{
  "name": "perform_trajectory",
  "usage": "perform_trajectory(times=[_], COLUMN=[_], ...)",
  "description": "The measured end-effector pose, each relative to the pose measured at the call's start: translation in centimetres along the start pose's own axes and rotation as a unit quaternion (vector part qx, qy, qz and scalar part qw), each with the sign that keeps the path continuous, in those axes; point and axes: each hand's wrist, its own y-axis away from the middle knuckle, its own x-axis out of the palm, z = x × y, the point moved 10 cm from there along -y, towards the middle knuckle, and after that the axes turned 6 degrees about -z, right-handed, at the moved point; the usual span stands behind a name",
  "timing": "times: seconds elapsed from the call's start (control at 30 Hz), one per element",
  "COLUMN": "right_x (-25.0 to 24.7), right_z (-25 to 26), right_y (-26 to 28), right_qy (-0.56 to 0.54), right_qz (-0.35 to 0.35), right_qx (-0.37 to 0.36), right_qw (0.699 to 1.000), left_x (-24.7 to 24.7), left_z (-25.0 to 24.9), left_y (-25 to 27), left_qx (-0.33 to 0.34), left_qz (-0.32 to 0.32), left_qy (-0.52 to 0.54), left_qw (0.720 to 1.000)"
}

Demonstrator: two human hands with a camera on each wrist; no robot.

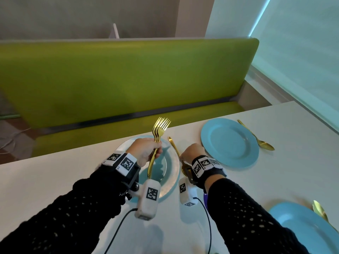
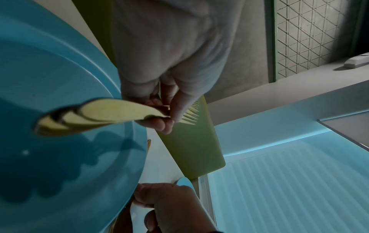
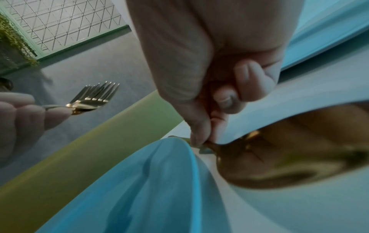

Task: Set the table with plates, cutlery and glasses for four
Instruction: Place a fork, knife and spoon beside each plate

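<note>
- The near plate (image 1: 174, 173), pale blue on the white table (image 1: 55, 180), is the landmark here; both hands work right at it.
- The left hand (image 1: 145, 150) hovers over that plate's far-left rim, fist curled round a bundle of gold forks (image 1: 158, 136), tines up and fanned toward the green bench (image 1: 110, 79), handles pointing down over the plate's well.
- The right hand (image 1: 190, 153) sits just off the plate's right rim, fingers pinched on the stem of a gold spoon (image 1: 174, 146).
- The spoon runs alongside that rim: handle tip toward the bench, bowl back toward the person, tucked under the wrist. Whether it already lies flat on the table I cannot tell.
- The spoon's long axis follows the plate's edge, so to my eye it only needs releasing or a slight nudge; the right hand is plainly the nearer one for that.
- Beyond the plate to the right, a second plate (image 1: 229, 142) has a spoon (image 1: 256, 136) lying at its far side; a third plate (image 1: 302, 226) at the lower right shows gold cutlery beside it.
- No glasses are visible, and no fork seems laid yet, so I judge the setting less than half done.
</note>
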Motion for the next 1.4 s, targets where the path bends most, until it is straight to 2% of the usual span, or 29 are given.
perform_trajectory(times=[0.3, 0.37, 0.43, 0.53, 0.63, 0.73, 0.8, 0.87, 0.97, 1.2, 1.3, 1.4], right_x=[0.2, -0.3, -1.7, -4.4, -6.0, -4.9, -4.1, -4.1, -4.3, -4.5, -5.5, -7.1], right_z=[0.1, 0.6, 1.4, 2.8, 5.1, 7.2, 7.1, 6.4, 5.1, 3.4, 1.5, -1.3], right_y=[0.4, 0.5, 0.5, 1.3, 3.7, 6.8, 7.9, 8.2, 8.1, 8.6, 7.3, 5.0], right_qy=[-0.046, -0.022, -0.001, -0.043, -0.056, 0.044, 0.127, 0.146, 0.138, 0.183, 0.155, 0.092], right_qz=[0.020, 0.016, -0.022, -0.072, -0.091, -0.058, -0.046, -0.037, -0.011, 0.010, -0.006, -0.034], right_qx=[-0.012, -0.035, -0.069, -0.122, -0.215, -0.332, -0.368, -0.370, -0.344, -0.338, -0.284, -0.185], right_qw=[0.999, 0.999, 0.997, 0.989, 0.971, 0.940, 0.920, 0.917, 0.929, 0.923, 0.946, 0.978], left_x=[0.9, 0.9, 1.1, 1.7, 2.6, 4.1, 4.8, 5.4, 6.4, 6.7, 5.1, 3.8], left_z=[0.5, 0.6, 0.6, 0.5, 0.5, 0.2, 0.1, 0.3, 0.8, 1.1, 0.6, 0.4], left_y=[0.1, 0.0, 0.2, 0.6, 1.1, 2.0, 2.4, 2.7, 3.3, 4.0, 2.8, 2.4], left_qx=[-0.007, -0.008, -0.009, -0.014, -0.026, -0.016, -0.006, 0.003, 0.010, -0.006, 0.006, 0.001], left_qz=[-0.010, -0.016, -0.014, -0.002, 0.015, 0.041, 0.051, 0.059, 0.077, 0.075, 0.015, -0.014], left_qy=[0.008, 0.003, -0.003, -0.007, -0.017, -0.067, -0.100, -0.129, -0.155, -0.137, -0.110, -0.089], left_qw=[1.000, 1.000, 1.000, 1.000, 0.999, 0.997, 0.994, 0.990, 0.985, 0.988, 0.994, 0.996])
